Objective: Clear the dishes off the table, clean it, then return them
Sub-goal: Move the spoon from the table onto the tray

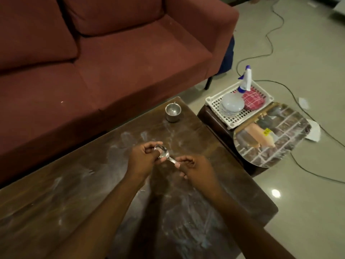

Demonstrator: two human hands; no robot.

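Observation:
Over the middle of the dark wooden table (56, 199), both my hands hold a steel spoon (164, 155). My left hand (143, 157) grips around its bowl, and my right hand (192, 168) pinches the handle end. A small steel cup (173, 112) stands upright near the table's far right corner. The tabletop shows whitish smears and dust. To the right, a white plastic basket (231, 116) holds a stack of pale plates (232, 105), a red checked cloth (253, 100) and a white spray bottle (246, 79) with a blue nozzle.
A maroon sofa (93, 62) runs along the table's far side. The basket rests on a low dark stool (214, 118). A round mirror-like disc (270, 135) leans beside it. Black cables (317, 131) and paper scraps lie on the tiled floor at right.

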